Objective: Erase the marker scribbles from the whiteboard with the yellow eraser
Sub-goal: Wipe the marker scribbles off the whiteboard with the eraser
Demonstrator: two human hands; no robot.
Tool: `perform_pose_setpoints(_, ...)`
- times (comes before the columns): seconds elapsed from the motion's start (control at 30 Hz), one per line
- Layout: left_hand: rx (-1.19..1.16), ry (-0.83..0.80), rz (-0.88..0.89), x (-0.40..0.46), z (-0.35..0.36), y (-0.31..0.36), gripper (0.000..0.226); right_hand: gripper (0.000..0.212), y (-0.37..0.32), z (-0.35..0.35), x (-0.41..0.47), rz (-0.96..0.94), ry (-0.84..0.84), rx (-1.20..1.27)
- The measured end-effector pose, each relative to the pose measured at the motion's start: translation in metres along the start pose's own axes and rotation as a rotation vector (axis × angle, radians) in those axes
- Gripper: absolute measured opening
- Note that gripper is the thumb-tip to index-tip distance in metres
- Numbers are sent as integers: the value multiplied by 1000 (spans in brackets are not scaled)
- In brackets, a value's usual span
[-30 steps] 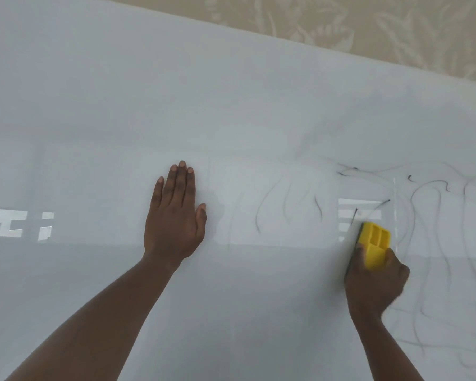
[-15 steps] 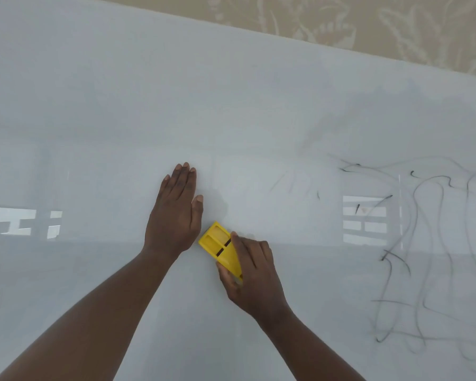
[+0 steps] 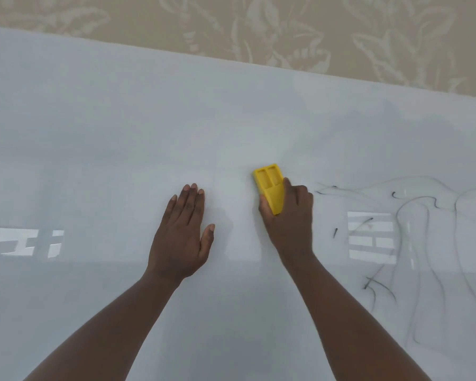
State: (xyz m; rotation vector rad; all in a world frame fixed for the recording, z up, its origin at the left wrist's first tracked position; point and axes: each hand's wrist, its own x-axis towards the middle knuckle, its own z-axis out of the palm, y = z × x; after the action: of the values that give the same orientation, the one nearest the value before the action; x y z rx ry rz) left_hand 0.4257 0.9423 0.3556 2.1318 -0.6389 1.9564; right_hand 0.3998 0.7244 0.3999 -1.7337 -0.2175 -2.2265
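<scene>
My left hand lies flat and open on the glossy white whiteboard, fingers together, thumb out to the side. Just to its right, my right hand grips the yellow plastic eraser and presses it against the board, its two recessed slots facing up. Thin black marker scribbles cover the board's right part, near my right hand. Beige leaf-patterned wallpaper shows beyond the board's far edge.

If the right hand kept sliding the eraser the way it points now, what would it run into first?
Nothing, it seems: the right hand aims the yellow eraser up the bare whiteboard toward its top edge; the scribbles lie off to the right.
</scene>
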Motion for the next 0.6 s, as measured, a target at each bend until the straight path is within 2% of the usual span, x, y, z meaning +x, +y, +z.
perform_pose_setpoints(0.27,26,3,-103,43,28,73,69,55,159,-64,50,227,24,-122)
perform_pose_setpoints(0.5,118,-10,-135,40,44,100,69,58,286,-122,61,452,50,-211)
perform_pose_setpoints(0.6,136,14,-180,40,49,110,69,60,319,-142,62,591,96,-192)
